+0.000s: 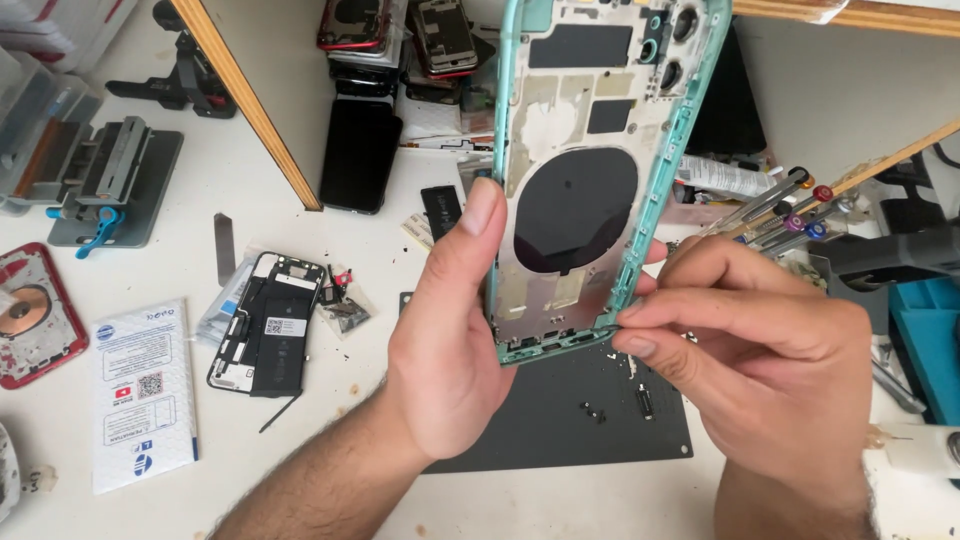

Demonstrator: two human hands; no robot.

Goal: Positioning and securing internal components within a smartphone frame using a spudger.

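Mint-green stripped phone housing, metal frame w/ dark round coil patch inside [590,160], held upright above the desk [300,470], open side toward camera, top end cut off by the picture edge. Left hand [450,340] clamped on housing's left edge: thumb [475,225] pressed flat along the front of the left rail, remaining fingers wrapped behind, tips hidden except one peeking past the right rail. Right hand [770,350] at the lower right corner of the frame: thumb and forefinger pinched together, tips touching the green rail just above the bottom corner; can't tell whether anything tiny sits between them. Other fingers curled, clear of the housing.

Below the hands: dark grey rubber work mat [560,420] w/ a few small black parts. Left of it, near left forearm: black opened phone w/ battery showing [265,325], white printed pouch [145,390], red phone back w/ coil [30,315]. Right, behind right hand: bundle of screwdrivers w/ coloured caps [790,210].
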